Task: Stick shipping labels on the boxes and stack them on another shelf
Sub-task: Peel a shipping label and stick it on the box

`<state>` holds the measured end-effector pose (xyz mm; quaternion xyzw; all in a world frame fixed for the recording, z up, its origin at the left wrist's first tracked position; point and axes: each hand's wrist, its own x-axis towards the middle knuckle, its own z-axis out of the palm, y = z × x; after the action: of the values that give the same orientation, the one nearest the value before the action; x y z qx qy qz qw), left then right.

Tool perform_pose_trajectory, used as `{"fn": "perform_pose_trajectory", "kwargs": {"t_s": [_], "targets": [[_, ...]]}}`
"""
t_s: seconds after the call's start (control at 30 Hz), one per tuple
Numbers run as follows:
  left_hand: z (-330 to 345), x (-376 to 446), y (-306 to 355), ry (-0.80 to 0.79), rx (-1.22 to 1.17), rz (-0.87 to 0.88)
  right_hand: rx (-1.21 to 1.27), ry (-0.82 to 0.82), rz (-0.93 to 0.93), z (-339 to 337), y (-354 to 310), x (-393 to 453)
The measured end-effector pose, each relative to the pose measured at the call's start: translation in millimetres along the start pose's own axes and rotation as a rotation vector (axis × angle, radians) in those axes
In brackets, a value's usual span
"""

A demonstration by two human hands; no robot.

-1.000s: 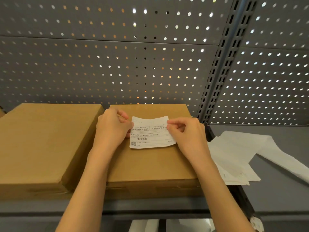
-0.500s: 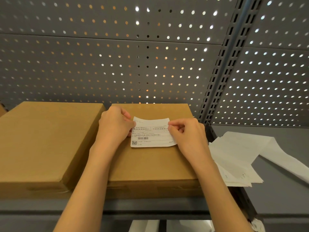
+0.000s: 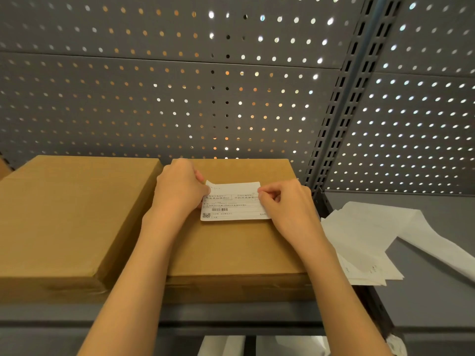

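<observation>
Grey pegboard point(image 3: 180, 98) behind, two flat boxes side by side on the shelf point(image 3: 231, 314), right box point(image 3: 231, 247) under both hands, left hand point(image 3: 177, 188) and right hand point(image 3: 285, 204) each pinching an upper corner of the label point(image 3: 231, 204) lying on its lid, loose sheets point(image 3: 365, 242) nearby

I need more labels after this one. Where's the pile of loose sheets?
In the head view, the loose sheets lie on the grey shelf at right, beside the right-hand box.

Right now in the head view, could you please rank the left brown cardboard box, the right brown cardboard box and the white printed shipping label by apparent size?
1 and 2. Left brown cardboard box and right brown cardboard box: unsure, since the frame edge crops the left one and arms partly cover the right.
3. White printed shipping label, clearly smallest.
</observation>
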<state>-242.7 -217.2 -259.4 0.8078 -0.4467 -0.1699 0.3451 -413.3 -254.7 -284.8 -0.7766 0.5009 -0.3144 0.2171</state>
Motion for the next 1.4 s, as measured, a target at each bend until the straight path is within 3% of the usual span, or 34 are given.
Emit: {"fn": "perform_pose_trajectory", "kwargs": {"t_s": [0.43,0.67,0.73,0.87,0.97,1.13,1.3,1.4], "targets": [[-2,1,1,-0.039,0.084,-0.002,-0.011,-0.039,0.047,-6,-8,-2],[-11,-6,-4,-0.006,0.353,-0.079,0.023,-0.018,0.014,-4,-3,0],[-9,-11,-5,0.058,0.376,-0.006,0.058,0.023,-0.027,-5,-5,2],[1,-19,-4,0.166,0.335,0.32,0.098,0.044,-0.145,-8,-16,0],[13,-22,-4,0.028,0.318,0.483,0.049,-0.146,-0.24,0,-31,-4],[19,-30,-11,-0.17,0.342,0.481,-0.244,-0.263,-0.352,15,-32,-7],[21,-28,-18,-0.257,0.413,0.445,-0.336,-0.408,-0.284,17,-29,-10],[19,-28,-22,-0.237,0.453,0.424,-0.349,-0.4,-0.224,15,-23,-10]]}}
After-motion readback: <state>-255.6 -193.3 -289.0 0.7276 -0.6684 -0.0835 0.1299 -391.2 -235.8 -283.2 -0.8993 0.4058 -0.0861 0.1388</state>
